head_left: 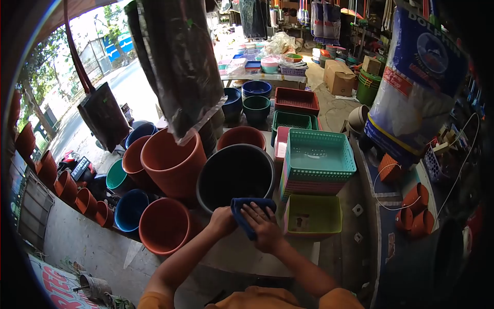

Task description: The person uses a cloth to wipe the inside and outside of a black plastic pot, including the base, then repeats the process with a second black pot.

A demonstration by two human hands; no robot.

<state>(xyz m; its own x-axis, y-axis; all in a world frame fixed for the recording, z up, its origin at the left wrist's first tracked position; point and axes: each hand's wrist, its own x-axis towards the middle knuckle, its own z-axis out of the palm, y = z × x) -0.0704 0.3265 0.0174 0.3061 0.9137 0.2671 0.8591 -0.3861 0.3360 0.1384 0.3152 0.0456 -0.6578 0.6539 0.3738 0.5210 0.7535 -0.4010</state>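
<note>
A large black plant pot (234,172) stands in front of me with its round mouth facing up. My right hand (262,226) presses a folded dark blue cloth (246,203) against the near rim of this pot, its fingers bent over the fabric. At the cloth's left edge, my left hand (222,221) is closed at the pot's near-left rim; its fingertips are hidden. Beside my left forearm sits a terracotta-coloured pot (164,226). A yellow-green basket (315,213) lies to the right of my right hand.
Stacked teal baskets (319,149) rise at the right. More terracotta-coloured pots (172,154) and a blue pot (132,210) crowd the left. A black plastic-wrapped bundle (182,56) and a blue-and-white bag (414,77) hang overhead. A cardboard box (339,77) stands farther back.
</note>
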